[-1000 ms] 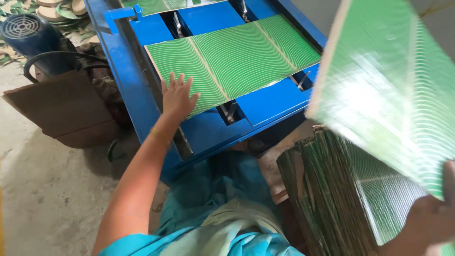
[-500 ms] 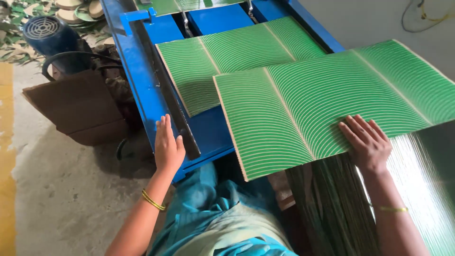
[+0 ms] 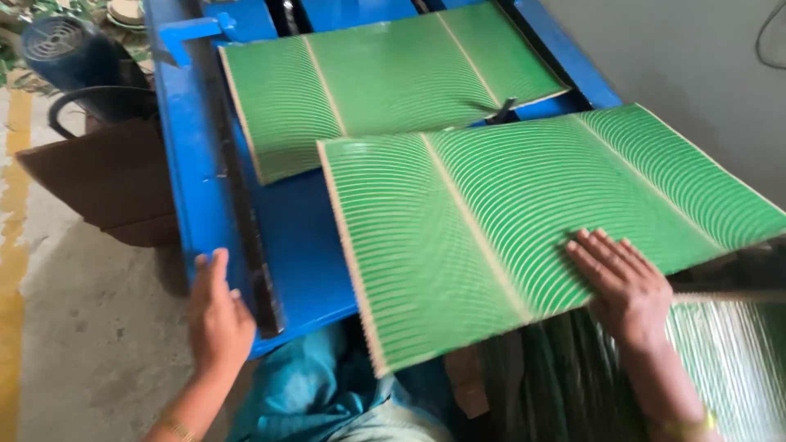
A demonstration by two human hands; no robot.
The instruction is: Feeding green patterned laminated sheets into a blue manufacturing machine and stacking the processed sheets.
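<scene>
Head view, sole view on record. We find no labels or signs in frame. A brown cardboard box point(image 3: 98, 184) sits on the concrete floor point(image 3: 90, 360) left of the blue machine table point(image 3: 303, 237); whether it holds anything, we cannot tell. A dark blue motor with a fan grille point(image 3: 61, 49) stands behind it, and round pale discs point(image 3: 127, 10) lie at the top left edge.

Our left hand point(image 3: 217, 315) rests on the near left edge of the table, fingers extended and loosely spread, clasping nothing. Our right hand point(image 3: 626, 286) lies flat, palm down, fingers together, pressing on the near green ribbed sheet point(image 3: 524, 221). That sheet lies slanted across the table's near right corner, its near edge overhanging toward our lap. It partly overlaps the second green ribbed sheet point(image 3: 385, 90), which lies farther up the table. A stack of like sheets point(image 3: 729, 368) stands on edge at lower right, beneath the right wrist.

Compared with half a second earlier, the near sheet has slid farther onto the table and closer to the second sheet. The left hand has shifted from the dark bar to the table's outer edge.
</scene>
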